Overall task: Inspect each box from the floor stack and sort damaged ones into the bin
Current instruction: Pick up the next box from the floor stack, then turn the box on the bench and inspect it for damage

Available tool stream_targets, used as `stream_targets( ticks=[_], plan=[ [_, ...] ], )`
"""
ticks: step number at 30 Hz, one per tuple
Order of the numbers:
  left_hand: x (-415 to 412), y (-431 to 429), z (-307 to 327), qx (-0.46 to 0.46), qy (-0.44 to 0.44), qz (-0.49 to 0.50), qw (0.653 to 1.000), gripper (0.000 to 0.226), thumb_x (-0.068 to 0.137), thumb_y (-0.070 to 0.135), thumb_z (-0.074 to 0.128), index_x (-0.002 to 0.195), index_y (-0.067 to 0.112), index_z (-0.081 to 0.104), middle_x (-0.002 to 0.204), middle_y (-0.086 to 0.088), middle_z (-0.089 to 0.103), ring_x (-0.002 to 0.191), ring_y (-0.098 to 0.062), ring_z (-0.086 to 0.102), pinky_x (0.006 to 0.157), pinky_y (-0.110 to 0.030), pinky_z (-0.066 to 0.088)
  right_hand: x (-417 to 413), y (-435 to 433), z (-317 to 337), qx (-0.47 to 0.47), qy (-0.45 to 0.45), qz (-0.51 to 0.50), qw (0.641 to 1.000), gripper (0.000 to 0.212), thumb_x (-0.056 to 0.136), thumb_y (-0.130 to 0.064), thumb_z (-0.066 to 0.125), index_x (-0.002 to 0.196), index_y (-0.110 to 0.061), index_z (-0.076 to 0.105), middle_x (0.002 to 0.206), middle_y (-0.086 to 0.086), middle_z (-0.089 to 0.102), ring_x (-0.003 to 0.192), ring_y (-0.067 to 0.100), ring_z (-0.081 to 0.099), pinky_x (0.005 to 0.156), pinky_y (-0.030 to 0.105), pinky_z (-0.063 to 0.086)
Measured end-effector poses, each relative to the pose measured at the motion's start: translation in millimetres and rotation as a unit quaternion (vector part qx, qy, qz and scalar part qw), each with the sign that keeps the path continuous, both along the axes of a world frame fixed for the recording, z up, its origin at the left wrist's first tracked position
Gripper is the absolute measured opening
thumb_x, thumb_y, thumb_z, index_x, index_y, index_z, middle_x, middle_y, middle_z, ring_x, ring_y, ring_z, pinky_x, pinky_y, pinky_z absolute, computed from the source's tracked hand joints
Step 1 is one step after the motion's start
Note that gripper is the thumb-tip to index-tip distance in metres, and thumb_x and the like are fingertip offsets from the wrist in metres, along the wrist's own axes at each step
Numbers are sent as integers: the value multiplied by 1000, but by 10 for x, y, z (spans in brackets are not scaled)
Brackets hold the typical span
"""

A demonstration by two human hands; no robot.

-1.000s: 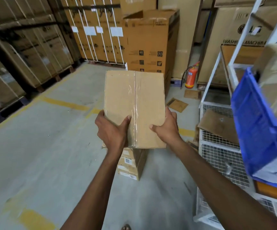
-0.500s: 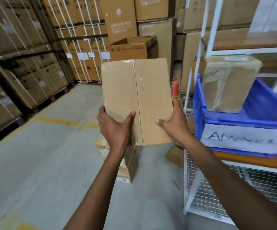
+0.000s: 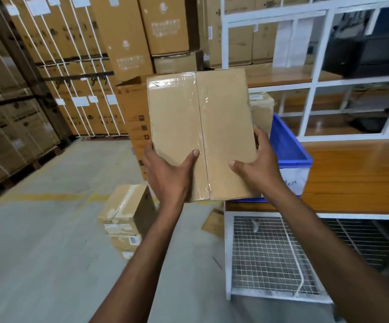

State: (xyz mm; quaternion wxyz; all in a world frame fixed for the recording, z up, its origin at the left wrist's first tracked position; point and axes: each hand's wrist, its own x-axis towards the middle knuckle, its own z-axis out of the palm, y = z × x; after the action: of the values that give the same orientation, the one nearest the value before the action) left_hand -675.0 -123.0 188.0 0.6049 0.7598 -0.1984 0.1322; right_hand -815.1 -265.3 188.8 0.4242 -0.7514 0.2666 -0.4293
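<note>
In the middle of the frame a taped box (image 3: 200, 134) is being held up in the air, its broad face turned toward the camera and a strip of clear tape running down its centre seam. The left hand (image 3: 167, 176) is gripping the lower left corner, thumb lying across the face and fingers wrapping round the left edge. The right hand (image 3: 258, 169) is clasping the lower right edge the same way, thumb on the face and fingers curling behind. The box's right edge is overlapping the blue bin (image 3: 289, 148), which is sitting on the wooden shelf (image 3: 356, 173) at centre right; whether they are touching cannot be told. Another box (image 3: 261, 110) is showing behind the held one, above the bin's far end. Below the hands, the stack (image 3: 128, 220) is standing on the floor (image 3: 48, 241) at lower centre, well apart from the held box. A white wire cage (image 3: 270, 257) is filling the space under the shelf at lower right, and a cardboard scrap (image 3: 213, 222) is lying just beside its left corner. Open concrete is stretching across the lower left, bounded by strapped cartons (image 3: 67, 66) along the upper left and upper middle.
</note>
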Motion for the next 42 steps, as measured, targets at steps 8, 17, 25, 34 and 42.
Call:
stream_targets(
  ticks=[8, 17, 25, 34, 42],
  plan=[
    [-1234, -985, 240, 8, 0, -30, 1000, 127, 65, 65, 90, 164, 25, 21, 150, -7, 36, 140, -33, 44, 118, -54, 36, -1219, -939, 216, -30, -5, -19, 999, 100, 77, -13, 90, 157, -26, 30, 144, -6, 50, 126, 11, 50, 101, 29, 47],
    [-2338, -2130, 356, 7, 6, -79, 997, 127, 67, 61, 90, 165, 25, 18, 155, -7, 33, 143, -33, 41, 118, -55, 33, -2366, -1993, 322, -47, -4, -76, 996, 109, 68, -31, 91, 156, -24, 27, 150, -1, 46, 135, 21, 47, 113, 48, 45],
    [-2769, -3024, 323, 21, -5, -158, 987, 121, 68, 60, 90, 161, 32, 19, 149, -7, 35, 137, -33, 46, 114, -59, 40, -2958, -2748, 243, -34, -17, -136, 990, 104, 68, -39, 90, 152, -28, 30, 146, -3, 45, 132, 20, 49, 110, 51, 48],
    [-2801, -3815, -104, 66, 32, -229, 971, 123, 69, 57, 91, 162, 29, 16, 151, -9, 32, 138, -34, 44, 115, -59, 39, -3114, -3434, -123, 1, 18, -191, 981, 103, 61, -46, 89, 145, -35, 30, 143, -5, 46, 133, 23, 48, 109, 55, 49],
    [-2696, -4159, -486, 99, 35, -237, 966, 122, 68, 56, 93, 160, 30, 17, 148, -7, 32, 137, -33, 43, 115, -58, 39, -3040, -3817, -584, 51, 36, -176, 982, 99, 72, -28, 94, 146, -30, 29, 140, -5, 44, 129, 19, 49, 110, 52, 48]
  ],
)
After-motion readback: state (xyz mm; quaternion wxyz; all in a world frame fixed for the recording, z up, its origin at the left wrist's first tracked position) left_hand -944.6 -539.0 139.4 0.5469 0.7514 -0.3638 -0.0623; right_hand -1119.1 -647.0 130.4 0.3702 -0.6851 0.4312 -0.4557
